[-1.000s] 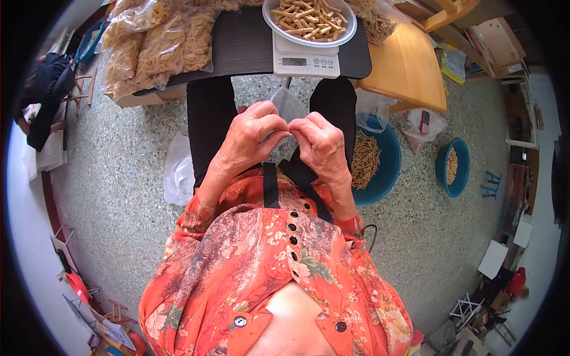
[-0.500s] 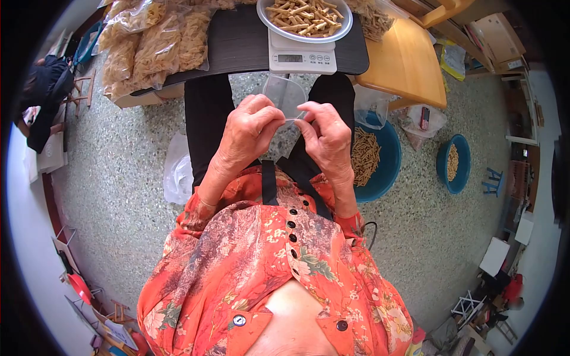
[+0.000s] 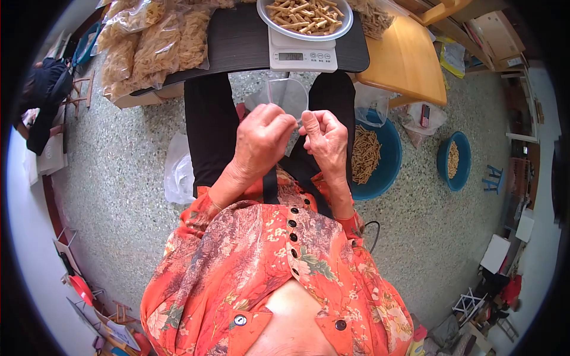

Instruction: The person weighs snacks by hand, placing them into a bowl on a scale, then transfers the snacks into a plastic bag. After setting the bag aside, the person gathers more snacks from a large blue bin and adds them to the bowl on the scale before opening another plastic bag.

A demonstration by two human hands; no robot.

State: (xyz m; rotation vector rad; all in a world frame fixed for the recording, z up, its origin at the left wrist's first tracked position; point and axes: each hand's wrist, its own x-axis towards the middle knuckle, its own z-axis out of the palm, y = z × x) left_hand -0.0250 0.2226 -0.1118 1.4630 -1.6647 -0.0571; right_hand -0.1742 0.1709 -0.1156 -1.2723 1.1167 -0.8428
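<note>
A thin clear plastic bag (image 3: 288,95) hangs between my knees, just beyond my fingers. My left hand (image 3: 264,136) is closed in a pinch at the bag's near edge, knuckles up. Close beside it, my right hand (image 3: 325,139) has curled fingers with the thumb pressed to them, also at the bag's edge; the exact grip is partly hidden. Ahead of both hands a white digital scale (image 3: 303,64) sits at the front of the dark table (image 3: 237,47). On it rests a white bowl (image 3: 265,22) of short brown stick-like pieces.
Filled clear bags (image 3: 157,50) are piled on the table's left. A wooden chair (image 3: 409,59) stands to the right. Below it are a large teal basin (image 3: 390,160) and a smaller teal basin (image 3: 465,163), both holding pieces. A plastic bag (image 3: 179,169) lies on the floor at left.
My left hand has shifted right and rolled knuckles-up. My right hand has turned so its thumb points upward and moved slightly lower. The clear bag stays between them.
</note>
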